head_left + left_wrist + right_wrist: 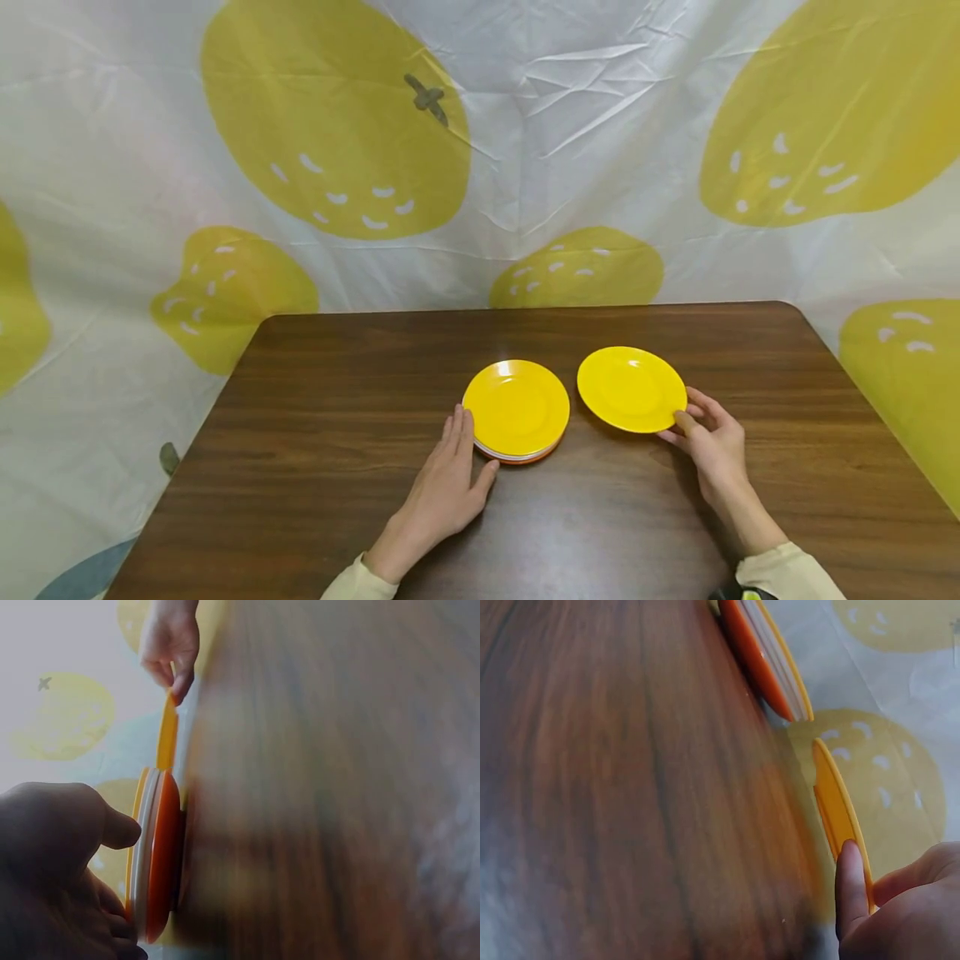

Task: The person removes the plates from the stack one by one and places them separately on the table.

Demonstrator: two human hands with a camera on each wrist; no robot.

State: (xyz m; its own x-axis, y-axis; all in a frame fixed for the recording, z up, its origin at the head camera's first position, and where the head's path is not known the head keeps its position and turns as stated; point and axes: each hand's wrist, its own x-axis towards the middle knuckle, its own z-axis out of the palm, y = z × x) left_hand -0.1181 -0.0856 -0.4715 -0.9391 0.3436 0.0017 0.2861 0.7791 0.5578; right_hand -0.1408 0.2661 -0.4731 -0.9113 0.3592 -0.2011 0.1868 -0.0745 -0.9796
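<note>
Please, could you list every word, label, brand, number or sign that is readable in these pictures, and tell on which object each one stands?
There are none that I can read in any view.
The stack of plates, the separate yellow plate and the table show no lettering.
The cloth carries yellow fruit shapes, not writing.
The dark item near the right sleeve shows too little to tell.
</note>
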